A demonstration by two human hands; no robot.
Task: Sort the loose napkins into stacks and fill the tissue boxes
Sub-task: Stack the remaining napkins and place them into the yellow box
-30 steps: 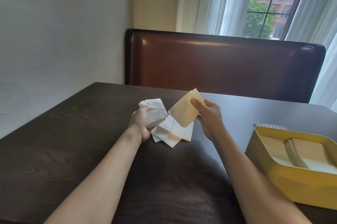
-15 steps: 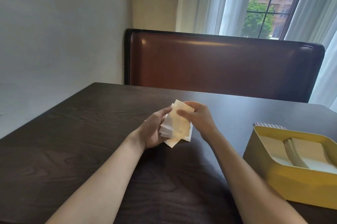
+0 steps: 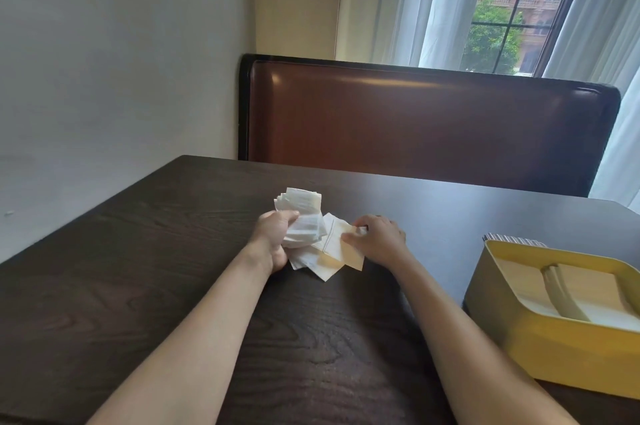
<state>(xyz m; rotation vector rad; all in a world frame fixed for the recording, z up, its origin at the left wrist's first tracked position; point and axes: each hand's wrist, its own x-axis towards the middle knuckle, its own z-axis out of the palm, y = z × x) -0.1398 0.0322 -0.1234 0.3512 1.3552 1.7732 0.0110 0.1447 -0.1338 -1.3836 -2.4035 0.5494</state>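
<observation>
The left hand [image 3: 273, 237] grips a stack of white napkins [image 3: 302, 217], fingers curled round it, held just above the dark table [image 3: 138, 269]. Just to its right, loose napkins [image 3: 332, 251] lie on the table; the right hand [image 3: 377, 239] pinches the edge of the top one. A yellow tissue box [image 3: 554, 348] sits well apart at the near right, napkins inside.

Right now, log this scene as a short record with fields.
left hand: grips a stack of white napkins, lifted off the table
right hand: pinches a loose napkin atop the pile
loose pile: on the dark wooden table
yellow tissue box: right, open, partly filled
</observation>
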